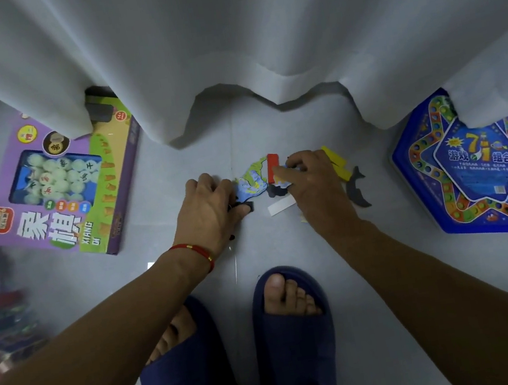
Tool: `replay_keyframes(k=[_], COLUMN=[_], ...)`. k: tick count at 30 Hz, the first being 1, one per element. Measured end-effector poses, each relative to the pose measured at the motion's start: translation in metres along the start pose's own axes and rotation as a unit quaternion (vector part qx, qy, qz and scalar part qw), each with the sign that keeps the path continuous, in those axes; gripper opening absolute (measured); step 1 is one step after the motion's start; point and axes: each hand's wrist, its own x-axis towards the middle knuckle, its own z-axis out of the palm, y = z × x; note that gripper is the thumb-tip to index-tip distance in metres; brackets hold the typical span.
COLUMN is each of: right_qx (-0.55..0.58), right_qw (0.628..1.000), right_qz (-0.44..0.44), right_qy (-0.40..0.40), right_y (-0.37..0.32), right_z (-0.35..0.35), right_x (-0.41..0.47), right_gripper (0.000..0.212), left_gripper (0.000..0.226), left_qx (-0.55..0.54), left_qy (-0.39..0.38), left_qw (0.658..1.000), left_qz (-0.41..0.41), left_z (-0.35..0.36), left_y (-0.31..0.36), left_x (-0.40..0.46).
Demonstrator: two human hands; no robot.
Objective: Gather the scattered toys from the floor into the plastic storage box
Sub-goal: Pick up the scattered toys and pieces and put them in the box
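Head view: both hands, left (207, 208) and right (313, 180), fingers curled onto flat, colourful puzzle pieces (253, 184) on grey floor (371, 273).

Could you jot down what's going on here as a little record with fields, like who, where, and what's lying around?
Setting: grey tiled floor below a white curtain
Left hand: on small flat pieces
Right hand: pinching pieces beside a red block
Centre pile: blue-green piece, yellow pieces, grey shark shape
Left side: purple chess box
Right side: blue star-shaped game box
Storage box: not clearly visible
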Motion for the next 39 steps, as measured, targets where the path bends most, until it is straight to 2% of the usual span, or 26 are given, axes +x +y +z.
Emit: replay_keyframes(k=[2, 3, 4, 5, 7, 8, 9, 10, 11, 12, 16, 18, 20, 22, 24, 26, 28, 31, 35, 39], right_qx=[0.087, 0.166, 0.259, 0.379, 0.610, 0.690, 0.743, 0.784, 0.808, 0.822, 0.808, 0.741, 0.618, 0.444, 0.249, 0.109, 0.050, 0.021, -0.031, -0.075], right_qw=[0.994, 0.980, 0.946, 0.879, 0.680, 0.586, 0.516, 0.463, 0.435, 0.424, 0.447, 0.506, 0.608, 0.744, 0.859, 0.924, 0.945, 0.946, 0.943, 0.938], right_qz=[0.024, 0.083, 0.169, 0.264, 0.397, 0.419, 0.423, 0.412, 0.395, 0.378, 0.376, 0.431, 0.487, 0.495, 0.446, 0.366, 0.324, 0.319, 0.318, 0.321], right_qy=[0.057, 0.077, 0.098, 0.113, 0.086, 0.067, 0.055, 0.049, 0.047, 0.045, 0.074, 0.099, 0.102, 0.071, 0.037, 0.024, 0.004, -0.045, -0.091, -0.110], right_y=[-0.004, -0.006, -0.009, -0.009, -0.005, -0.001, 0.002, 0.006, 0.008, 0.009, 0.012, 0.020, 0.031, 0.040, 0.052, 0.061, 0.063, 0.057, 0.054, 0.057], right_z=[-0.006, -0.011, -0.020, -0.027, -0.044, -0.052, -0.060, -0.068, -0.074, -0.080, -0.090, -0.088, -0.086, -0.086, -0.080, -0.075, -0.069, -0.062, -0.054, -0.051], right_x=[-0.003, -0.005, -0.004, -0.003, -0.006, -0.010, -0.015, -0.021, -0.026, -0.030, -0.037, -0.037, -0.040, -0.045, -0.054, -0.060, -0.060, -0.052, -0.051, -0.048], right_gripper=[0.022, 0.023, 0.022, 0.021, 0.024, 0.026, 0.027, 0.028, 0.030, 0.031, 0.035, 0.031, 0.021, 0.008, 0.020, 0.025, 0.025, 0.031, 0.043, 0.046], left_gripper=[0.034, 0.034, 0.035, 0.037, 0.041, 0.042, 0.044, 0.045, 0.046, 0.047, 0.034, 0.025, 0.032, 0.034, 0.028, 0.028, 0.030, 0.026, 0.012, 0.023], left_qx=[0.014, 0.018, 0.019, 0.016, 0.011, 0.011, 0.016, 0.024, 0.033, 0.045, 0.098, 0.078, 0.010, -0.041, -0.071, -0.118, -0.159, -0.173, -0.097, -0.037], left_qy=[0.006, 0.010, 0.016, 0.021, 0.023, 0.015, 0.004, -0.009, -0.017, -0.020, -0.011, -0.001, 0.007, 0.015, 0.025, 0.020, 0.005, 0.001, 0.037, 0.011], left_qw=[1.000, 0.999, 0.999, 0.999, 0.999, 0.999, 0.999, 0.998, 0.998, 0.997, 0.991, 0.993, 0.997, 0.997, 0.996, 0.993, 0.987, 0.984, 0.994, 0.999], left_qz=[0.022, 0.026, 0.028, 0.028, 0.037, 0.045, 0.051, 0.056, 0.060, 0.063, 0.092, 0.094, 0.077, 0.063, 0.038, 0.000, -0.033, -0.041, -0.033, 0.000], left_z=[0.000, -0.001, -0.003, -0.004, -0.005, -0.005, -0.004, -0.003, -0.001, 0.000, 0.007, 0.008, 0.006, 0.004, 0.002, 0.000, 0.000, -0.001, -0.007, -0.007], left_y=[-0.001, -0.002, -0.002, -0.001, 0.001, 0.003, 0.005, 0.005, 0.006, 0.005, 0.003, 0.004, 0.006, 0.007, 0.007, 0.009, 0.011, 0.012, 0.016, 0.014], left_x=[-0.002, -0.003, -0.004, -0.004, -0.005, -0.005, -0.005, -0.006, -0.007, -0.008, -0.013, -0.016, -0.017, -0.015, -0.010, -0.003, 0.002, 0.006, 0.011, 0.018])
